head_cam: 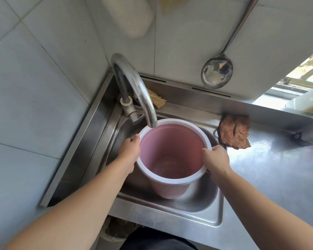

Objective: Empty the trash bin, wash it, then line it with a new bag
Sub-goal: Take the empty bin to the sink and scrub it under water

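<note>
We find no text, label, brand, number or sign that can be read anywhere in this view.

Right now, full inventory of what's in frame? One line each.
trash bin: 1, pink with white rim, upright in the sink under the spout, no bag inside
faucet: 1, steel, back-left corner, spout over the bin's rim
sink: 1, stainless, set in the counter
brown cloth: 1, on the counter right of the sink
scrubber: 1, tan, ledge behind the faucet
ladle: 1, steel, hanging on the tiled wall
white object: 1, on the wall, top, unclear
left hand: gripping the bin's left rim
right hand: gripping the right rim
</note>
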Demonstrator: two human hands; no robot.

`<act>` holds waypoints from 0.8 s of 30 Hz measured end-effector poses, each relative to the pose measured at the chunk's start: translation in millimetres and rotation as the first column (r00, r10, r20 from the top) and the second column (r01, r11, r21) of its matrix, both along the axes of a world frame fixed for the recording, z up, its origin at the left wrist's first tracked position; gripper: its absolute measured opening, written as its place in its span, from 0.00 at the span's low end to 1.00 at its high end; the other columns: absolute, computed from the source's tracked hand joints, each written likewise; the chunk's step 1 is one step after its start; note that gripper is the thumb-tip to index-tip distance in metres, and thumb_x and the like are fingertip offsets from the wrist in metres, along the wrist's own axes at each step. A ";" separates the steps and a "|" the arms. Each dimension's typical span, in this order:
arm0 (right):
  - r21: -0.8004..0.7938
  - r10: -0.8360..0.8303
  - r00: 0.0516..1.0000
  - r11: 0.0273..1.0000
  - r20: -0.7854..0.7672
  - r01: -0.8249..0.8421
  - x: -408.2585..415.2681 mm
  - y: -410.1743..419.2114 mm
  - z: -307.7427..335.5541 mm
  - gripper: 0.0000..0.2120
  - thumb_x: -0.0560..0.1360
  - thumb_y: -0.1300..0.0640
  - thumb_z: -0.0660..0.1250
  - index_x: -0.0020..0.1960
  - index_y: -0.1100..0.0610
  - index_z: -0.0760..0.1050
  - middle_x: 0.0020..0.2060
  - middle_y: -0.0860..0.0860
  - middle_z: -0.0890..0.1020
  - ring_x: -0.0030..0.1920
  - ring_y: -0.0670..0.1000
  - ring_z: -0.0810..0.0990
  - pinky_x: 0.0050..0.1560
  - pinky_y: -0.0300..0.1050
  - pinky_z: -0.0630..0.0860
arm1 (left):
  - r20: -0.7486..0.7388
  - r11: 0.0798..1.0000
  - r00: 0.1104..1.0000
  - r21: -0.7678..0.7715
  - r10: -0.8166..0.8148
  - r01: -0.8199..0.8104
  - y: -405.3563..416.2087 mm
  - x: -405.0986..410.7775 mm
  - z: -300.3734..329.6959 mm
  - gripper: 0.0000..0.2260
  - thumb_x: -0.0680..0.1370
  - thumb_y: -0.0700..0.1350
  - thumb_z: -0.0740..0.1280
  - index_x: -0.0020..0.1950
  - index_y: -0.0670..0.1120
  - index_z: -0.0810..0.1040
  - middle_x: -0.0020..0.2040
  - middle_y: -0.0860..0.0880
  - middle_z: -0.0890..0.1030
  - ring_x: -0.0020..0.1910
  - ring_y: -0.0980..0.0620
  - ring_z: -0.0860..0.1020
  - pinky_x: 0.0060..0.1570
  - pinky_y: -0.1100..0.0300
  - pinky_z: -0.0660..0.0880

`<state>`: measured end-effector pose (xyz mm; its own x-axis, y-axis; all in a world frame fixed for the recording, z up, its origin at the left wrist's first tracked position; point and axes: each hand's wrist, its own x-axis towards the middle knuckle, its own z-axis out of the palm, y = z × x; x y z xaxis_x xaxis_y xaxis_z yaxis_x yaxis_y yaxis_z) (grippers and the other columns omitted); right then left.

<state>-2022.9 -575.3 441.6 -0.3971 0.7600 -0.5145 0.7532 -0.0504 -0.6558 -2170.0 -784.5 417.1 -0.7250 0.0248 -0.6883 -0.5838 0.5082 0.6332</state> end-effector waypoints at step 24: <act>0.327 0.211 0.967 0.932 -0.145 -0.154 44.7 -10.1 -12.1 0.13 0.76 0.58 0.64 0.36 0.53 0.63 0.29 0.49 0.69 0.29 0.50 0.68 0.30 0.47 0.64 | -0.062 0.913 0.976 0.368 0.210 -0.174 -45.6 79.2 54.8 0.15 0.81 0.54 0.63 0.48 0.43 0.78 0.51 0.37 0.81 0.50 0.41 0.80 0.55 0.46 0.74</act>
